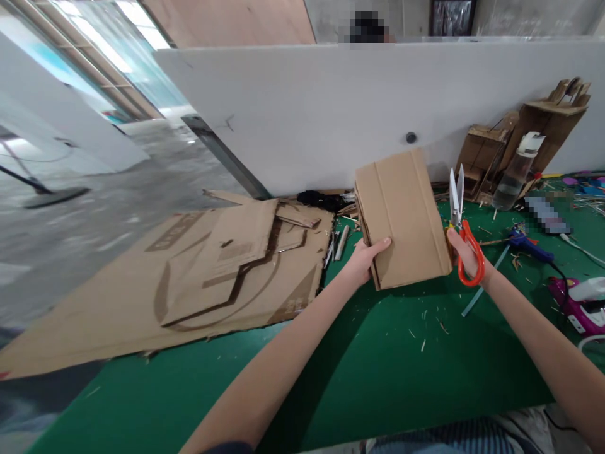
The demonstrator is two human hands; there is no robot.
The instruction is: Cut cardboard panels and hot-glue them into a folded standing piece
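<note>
My left hand [366, 260] grips the lower left edge of a stack of cut cardboard pieces [401, 214], thumb flat on its front face. The stack is held up, tilted, above the green table [378, 372]. At its lower right edge is my right hand [464, 253], closed round a pair of scissors [469, 268] with orange-red handles. The scissors' blades point upward and stand slightly apart, beside the cardboard. Some of the right fingers are hidden behind the stack and the handles.
Large cardboard sheets [189, 284] lie on the left, overhanging the table. A white partition [307, 113] rises behind. To the right are a water bottle [515, 173], cardboard models [482, 154], a blue glue gun [532, 244], a phone [547, 215] and a magenta device [579, 309].
</note>
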